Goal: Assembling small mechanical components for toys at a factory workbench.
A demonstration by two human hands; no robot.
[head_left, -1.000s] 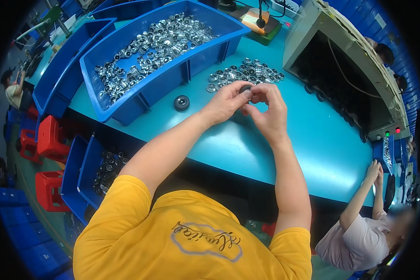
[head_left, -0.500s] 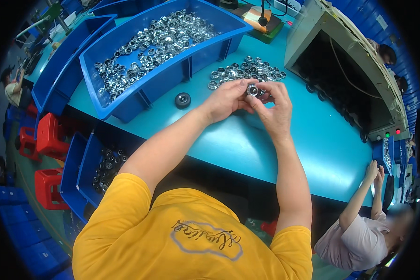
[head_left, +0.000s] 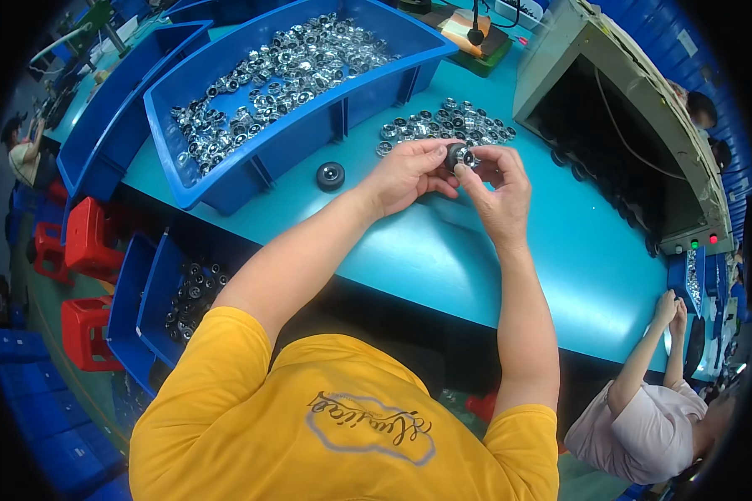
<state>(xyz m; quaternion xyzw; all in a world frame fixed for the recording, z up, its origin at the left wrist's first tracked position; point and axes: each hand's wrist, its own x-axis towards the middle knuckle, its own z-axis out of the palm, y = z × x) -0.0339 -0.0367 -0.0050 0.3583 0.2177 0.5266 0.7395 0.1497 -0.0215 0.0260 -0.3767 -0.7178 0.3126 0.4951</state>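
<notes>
Over the turquoise table, my left hand (head_left: 411, 175) pinches a small black tyre (head_left: 454, 154) between thumb and fingers. My right hand (head_left: 501, 185) is closed on a shiny chrome wheel rim (head_left: 466, 159) against the tyre's right side. How far the rim sits inside the tyre is hidden by my fingers. Left of my hands, a small wheel (head_left: 330, 176) with a black tyre and chrome centre lies flat. Just beyond my hands is a loose heap of chrome rims (head_left: 451, 123).
A large blue bin (head_left: 297, 134) of chrome rims stands at the far left. At the right is a box-shaped machine (head_left: 551, 71) with black tyres at its dark opening. A lower blue bin (head_left: 152, 321) holds wheels. A co-worker (head_left: 643, 422) sits at right; red stools (head_left: 88, 334) stand left.
The rim and tyre have turned between my fingers, so the black tyre now shows on the left and the chrome on the right. My right hand has shifted slightly right.
</notes>
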